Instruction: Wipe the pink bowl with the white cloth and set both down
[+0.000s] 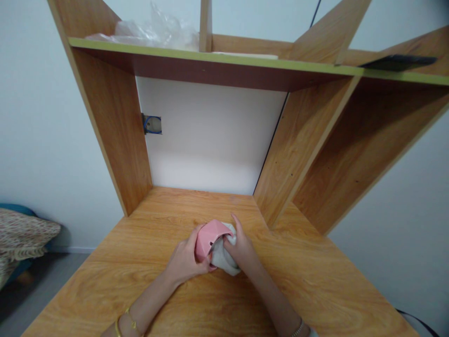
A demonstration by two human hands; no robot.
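Observation:
A pink, angular hollow object [213, 234] with a small dark spot on its side is tilted just above or on the wooden desk; I cannot tell its kind. My left hand [189, 257] grips it from the left, thumb below and fingers round the far side. My right hand [240, 245] holds a pale grey-white cloth [224, 257] against its open right side. The thumb presses into the cloth, while the index finger points up and away. Part of the cloth is tucked at the pink rim, and its inner end is hidden.
The wooden desk [140, 271] carries a hutch with an upper shelf [217, 57] and upright dividers. Crumpled clear plastic [157, 32] and a dark flat object [398, 62] lie on the shelf. A wall socket opening [153, 124] shows behind. At far left is a patterned fringed cover [24, 234].

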